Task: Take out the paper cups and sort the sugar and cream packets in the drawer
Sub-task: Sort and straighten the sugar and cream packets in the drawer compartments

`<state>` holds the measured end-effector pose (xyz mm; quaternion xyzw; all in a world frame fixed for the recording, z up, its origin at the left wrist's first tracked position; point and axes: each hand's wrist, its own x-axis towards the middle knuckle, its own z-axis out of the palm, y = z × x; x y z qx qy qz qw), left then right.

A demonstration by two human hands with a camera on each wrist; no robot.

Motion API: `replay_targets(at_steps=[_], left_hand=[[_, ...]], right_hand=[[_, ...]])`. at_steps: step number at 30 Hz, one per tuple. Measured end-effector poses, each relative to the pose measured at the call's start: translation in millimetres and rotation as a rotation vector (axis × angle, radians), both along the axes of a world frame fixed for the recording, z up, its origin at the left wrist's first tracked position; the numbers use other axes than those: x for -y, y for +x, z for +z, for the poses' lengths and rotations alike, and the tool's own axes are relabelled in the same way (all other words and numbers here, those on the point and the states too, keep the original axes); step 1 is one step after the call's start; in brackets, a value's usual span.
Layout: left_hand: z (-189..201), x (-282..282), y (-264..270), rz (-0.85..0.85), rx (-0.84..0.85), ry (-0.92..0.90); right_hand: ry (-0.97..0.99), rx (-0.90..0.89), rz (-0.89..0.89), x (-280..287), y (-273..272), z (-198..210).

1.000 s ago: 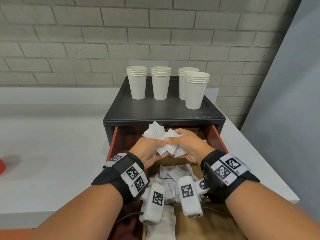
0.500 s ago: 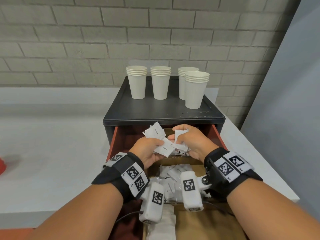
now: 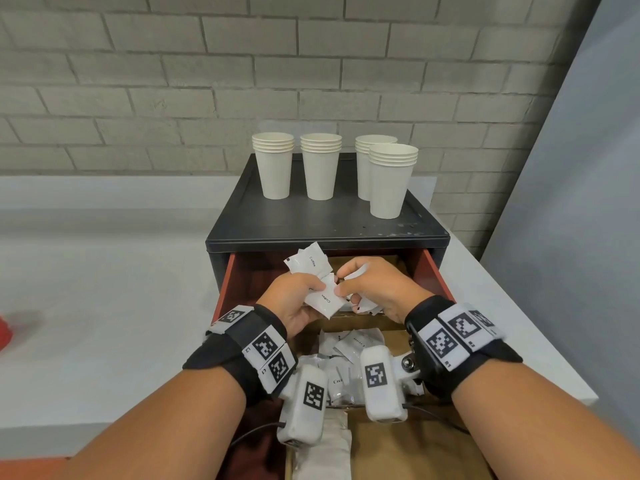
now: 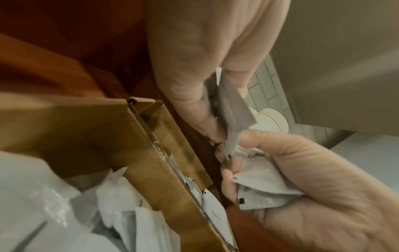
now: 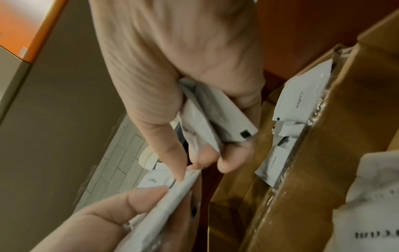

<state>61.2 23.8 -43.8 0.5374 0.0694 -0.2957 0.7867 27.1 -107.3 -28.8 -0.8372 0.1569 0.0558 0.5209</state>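
Four stacks of white paper cups [image 3: 320,168] stand on top of the black cabinet [image 3: 311,226]. Below them the red drawer [image 3: 434,275] is pulled out. Both hands hover over its far end. My left hand [image 3: 306,289] grips a fan of white packets marked Coffee [image 3: 320,301]. My right hand [image 3: 344,282] holds more packets [image 3: 362,308] in its curled fingers, and its index and thumb meet the left hand's bundle. In the right wrist view that hand [image 5: 194,163] clasps Coffee packets [image 5: 202,122]. Loose packets [image 3: 346,344] lie in the drawer under my wrists.
Brown cardboard dividers [image 5: 302,153] split the drawer into compartments, with packets [image 5: 300,95] leaning against one. The cabinet sits on a white counter [image 3: 104,289] against a brick wall [image 3: 207,81]. A grey panel [image 3: 571,202] rises on the right and a red object [image 3: 4,336] lies at the left edge.
A second ago both hands were pressed together on one bundle. They have parted slightly, the left hand's packets are fanned out, and the right fingertips have come back to the bundle's edge.
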Motion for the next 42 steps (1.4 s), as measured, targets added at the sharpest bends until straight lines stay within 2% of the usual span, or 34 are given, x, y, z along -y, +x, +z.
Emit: replay_targets(at_steps=[11, 16, 19, 23, 26, 29, 37, 42], left_hand=[[5, 0, 0, 0.085, -0.087, -0.091], [4, -2, 1, 0.105, -0.101, -0.057], [4, -1, -1, 0.034, -0.059, -0.051], [7, 1, -4, -0.004, 0.032, -0.061], [6, 1, -5, 0.027, 0.089, -0.079], [2, -1, -2, 0.079, 0.138, -0.049], [-3, -2, 3, 0.143, 0.233, 0.074], [-6, -1, 3, 0.076, 0.267, 0.125]], right_hand=[[0.189, 0.034, 0.055, 8, -1, 6], [0.475, 0.290, -0.125, 18, 0, 10], [0.428, 0.399, -0.182, 16, 1, 6], [0.295, 0.449, -0.211, 10, 3, 0], [0.193, 0.445, -0.140, 6, 4, -5], [0.133, 0.354, -0.017, 2, 2, -4], [0.181, 0.242, 0.145, 3, 2, -4], [0.252, 0.313, 0.021, 1, 4, -6]])
